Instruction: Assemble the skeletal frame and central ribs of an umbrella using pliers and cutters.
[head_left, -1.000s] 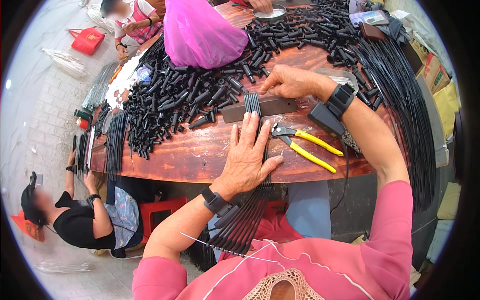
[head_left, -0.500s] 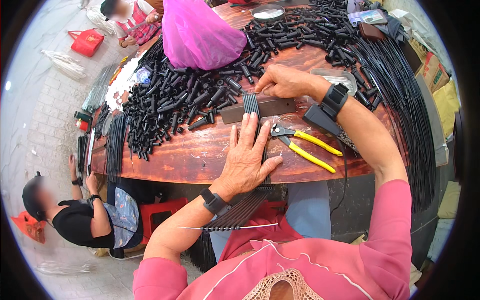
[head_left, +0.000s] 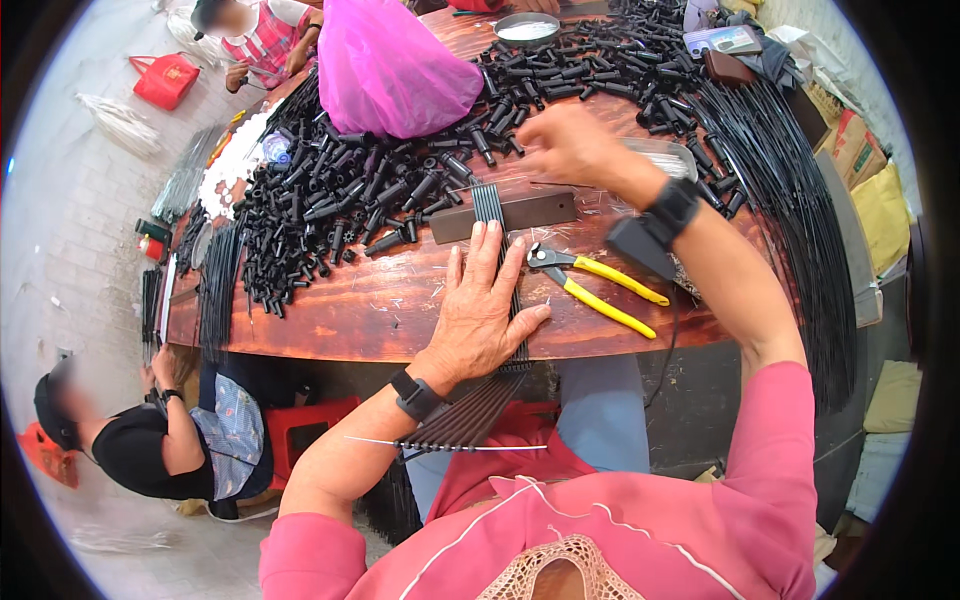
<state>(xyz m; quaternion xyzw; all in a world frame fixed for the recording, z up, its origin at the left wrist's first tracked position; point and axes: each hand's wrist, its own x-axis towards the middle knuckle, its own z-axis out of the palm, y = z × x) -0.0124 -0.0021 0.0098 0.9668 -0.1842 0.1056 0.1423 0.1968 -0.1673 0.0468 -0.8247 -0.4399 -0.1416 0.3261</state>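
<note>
My left hand [head_left: 478,310] lies flat with fingers spread, pressing on a row of thin black rods [head_left: 487,203]. The rods' far ends rest across a dark brown bar [head_left: 540,210] on the table. Toward me they pass over the table edge and fan out to black beads [head_left: 455,445] on a thin white rod above my lap. My right hand [head_left: 572,150], blurred by motion, hovers beyond the bar, right of the rods' ends; whether it holds anything is unclear. Yellow-handled pliers [head_left: 600,285] lie just right of my left hand, jaws toward the rods.
Heaps of black tubular parts [head_left: 350,200] cover the table's far side, around a purple plastic bag [head_left: 395,75]. A clear tray [head_left: 665,157] stands beyond my right wrist. Long black rods [head_left: 800,230] hang over the right edge. Co-workers sit at left [head_left: 150,440] and far left [head_left: 265,40].
My right hand has come off the rods' far ends, moving a little right and away. My left hand stays flat on the rods. The whole view has shifted slightly.
</note>
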